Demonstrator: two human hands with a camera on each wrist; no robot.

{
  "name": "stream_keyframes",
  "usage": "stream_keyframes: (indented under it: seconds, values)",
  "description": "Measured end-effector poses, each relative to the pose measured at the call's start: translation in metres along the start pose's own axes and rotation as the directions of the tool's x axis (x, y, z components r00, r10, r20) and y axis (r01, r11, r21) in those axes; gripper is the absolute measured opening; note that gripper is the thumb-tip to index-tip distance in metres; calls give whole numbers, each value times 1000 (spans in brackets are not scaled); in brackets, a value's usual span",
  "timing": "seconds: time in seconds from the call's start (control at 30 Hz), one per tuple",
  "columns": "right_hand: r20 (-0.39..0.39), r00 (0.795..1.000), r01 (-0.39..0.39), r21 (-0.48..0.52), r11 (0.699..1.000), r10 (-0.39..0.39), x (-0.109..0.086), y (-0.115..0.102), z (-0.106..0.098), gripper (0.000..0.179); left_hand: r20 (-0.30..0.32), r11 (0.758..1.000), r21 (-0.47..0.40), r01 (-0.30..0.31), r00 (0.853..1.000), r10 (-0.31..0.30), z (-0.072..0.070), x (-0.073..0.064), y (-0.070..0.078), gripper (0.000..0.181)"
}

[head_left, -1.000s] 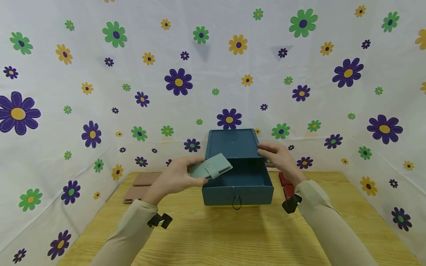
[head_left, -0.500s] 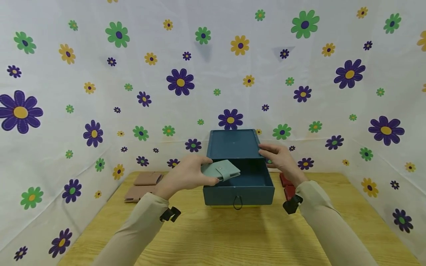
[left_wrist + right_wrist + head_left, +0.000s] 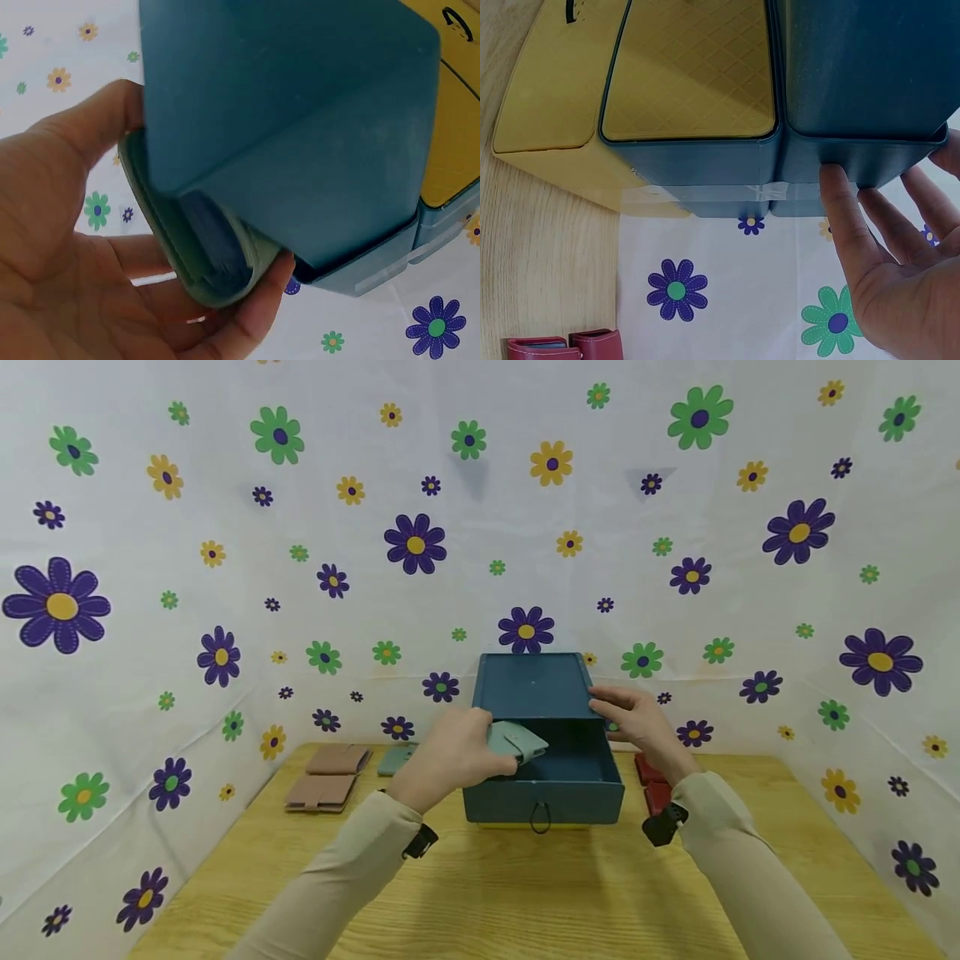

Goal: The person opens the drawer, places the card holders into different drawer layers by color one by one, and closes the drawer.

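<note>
My left hand (image 3: 453,753) grips a mint green wallet (image 3: 517,741) with a strap closure, thumb on the near side. The wallet is tilted over the left part of a pulled-out dark blue drawer (image 3: 543,802). In the left wrist view the drawer's wall (image 3: 300,97) hides part of the wallet (image 3: 217,259), whose inner sleeves show. Above the drawer is the blue top of the drawer unit (image 3: 532,685). My right hand (image 3: 641,727) rests its fingers against the unit's right side; in the right wrist view its fingertips touch the blue casing (image 3: 810,157).
Two pinkish-brown wallets (image 3: 320,793) lie at the left of the wooden table (image 3: 510,893). Another mint wallet (image 3: 393,760) is partly hidden behind my left hand. Red wallets (image 3: 657,797) lie right of the unit. Yellow drawer fronts (image 3: 690,75) sit beneath the blue drawer.
My left hand has moved right with the mint wallet, bringing it further over the drawer and lower. The mint wallet on the table has come into view. My right hand stays at the unit's side.
</note>
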State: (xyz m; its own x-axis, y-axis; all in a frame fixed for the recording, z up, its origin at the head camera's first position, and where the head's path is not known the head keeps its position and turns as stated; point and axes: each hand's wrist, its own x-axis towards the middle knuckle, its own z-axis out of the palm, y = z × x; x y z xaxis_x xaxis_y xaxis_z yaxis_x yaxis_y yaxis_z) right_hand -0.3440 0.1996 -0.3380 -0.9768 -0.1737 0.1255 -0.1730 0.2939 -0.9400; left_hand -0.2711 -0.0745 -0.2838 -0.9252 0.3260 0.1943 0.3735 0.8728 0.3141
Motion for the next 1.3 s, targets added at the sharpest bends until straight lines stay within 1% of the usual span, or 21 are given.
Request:
stream_keyframes:
  seconds: [0.2,0.3,0.37,0.53,0.8,0.9,1.0,1.03,1.23,1.3]
  values:
    - [-4,1000,-7,0,1000,7,-1,0,1,53,7,996,11,85,996,-85,10,2,5,38]
    - [-5,1000,-2,0,1000,2,-1,0,2,52,-5,994,23,107,994,-107,13,4,6,33]
    - [-4,1000,1,-1,1000,-1,-1,1,2,53,-20,994,37,103,995,-102,15,5,7,32]
    - [-3,1000,-4,8,1000,4,-1,0,3,54,-58,992,99,77,996,-71,18,8,10,40]
    - [-1,1000,-2,-7,1000,2,0,1,2,55,-84,979,198,49,996,-33,21,12,15,40]
    - [-2,1000,3,-7,1000,-3,0,2,2,55,-78,981,185,64,996,-50,24,14,17,46]
    - [-3,1000,9,1,1000,-9,0,2,1,54,-68,987,139,81,995,-72,25,14,17,52]
    - [-4,1000,9,3,1000,-9,0,2,1,54,-65,989,121,79,995,-71,26,15,16,53]
    - [-3,1000,9,4,1000,-9,2,3,-1,54,-49,998,20,62,997,-61,24,16,10,45]
    - [-5,1000,7,3,1000,-7,3,4,-1,53,-51,999,1,53,997,-53,22,16,9,41]
